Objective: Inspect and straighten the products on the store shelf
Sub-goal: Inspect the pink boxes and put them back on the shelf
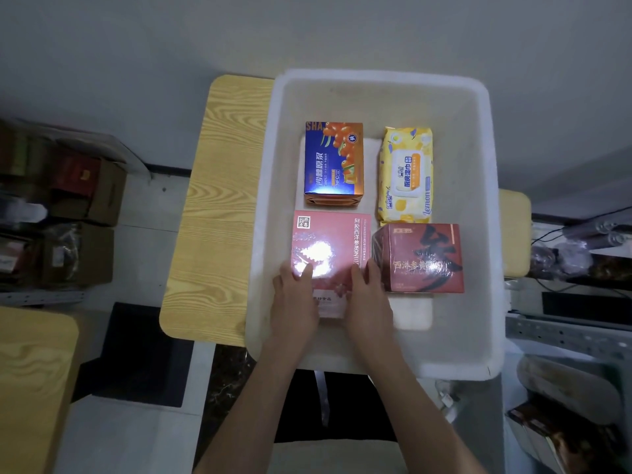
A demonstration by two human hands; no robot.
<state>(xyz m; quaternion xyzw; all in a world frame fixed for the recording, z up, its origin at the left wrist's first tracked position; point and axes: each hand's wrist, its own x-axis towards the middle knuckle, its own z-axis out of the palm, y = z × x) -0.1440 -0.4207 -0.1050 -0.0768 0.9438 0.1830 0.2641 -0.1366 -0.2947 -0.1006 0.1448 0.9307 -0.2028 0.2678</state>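
Two hands on the one pink box (342,234) in the white bin (478,234).
Left hand (295,299) and right hand (369,299) rest on its near end, fingers seemingly flat, unclenched. Touching the right hand's fingers: one dark red box (420,258). Beyond the hands: one blue box (333,159), one yellow wipes pack (405,174).

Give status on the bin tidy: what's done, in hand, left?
Done: the blue box and yellow wipes pack lie side by side, roughly parallel, at the back of the white bin. In hand: the left hand and right hand both rest on the pink box, front left. Left: the dark red box beside it looks slightly turned; probably next.
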